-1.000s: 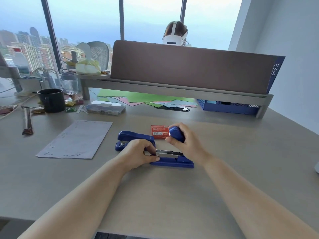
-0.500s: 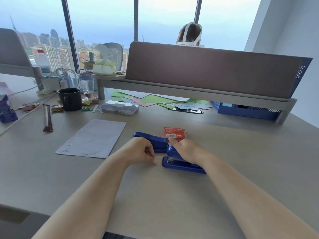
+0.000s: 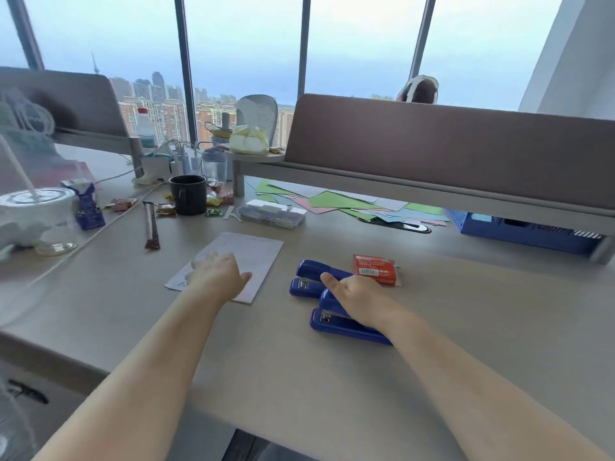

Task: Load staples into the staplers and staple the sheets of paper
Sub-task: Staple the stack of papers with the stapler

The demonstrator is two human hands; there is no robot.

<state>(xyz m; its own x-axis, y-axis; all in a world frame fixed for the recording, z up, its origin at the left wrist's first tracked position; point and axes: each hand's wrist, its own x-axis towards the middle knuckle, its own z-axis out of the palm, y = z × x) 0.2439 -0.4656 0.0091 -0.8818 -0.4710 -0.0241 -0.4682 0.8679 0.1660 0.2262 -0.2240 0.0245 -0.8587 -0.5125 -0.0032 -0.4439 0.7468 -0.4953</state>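
Nearest on the bench (image 3: 332, 377), the right hand (image 3: 359, 297) lies over the top of the near stapler (image 3: 336, 324). Its thumb is straight and its fingers drop out of sight over the far side. I read this as a hold that pins the closed stapler, probably to lift it toward the paper.

The left hand (image 3: 218, 276) is flat and palm down on the sheets of paper (image 3: 253, 257), thumb out and gripping nothing. Its fingertips are blurred. It seems placed to steady or draw the sheets closer.

Just behind the right thumb sits the far stapler (image 3: 312, 272), closed, touching or nearly touching the near one. The red staple box (image 3: 376, 269) is beside it, handy for reloading.

Farther back stand a black mug (image 3: 188, 194) and a clear plastic box (image 3: 271, 212). Loose coloured paper (image 3: 332, 201) lies under the partition shelf.
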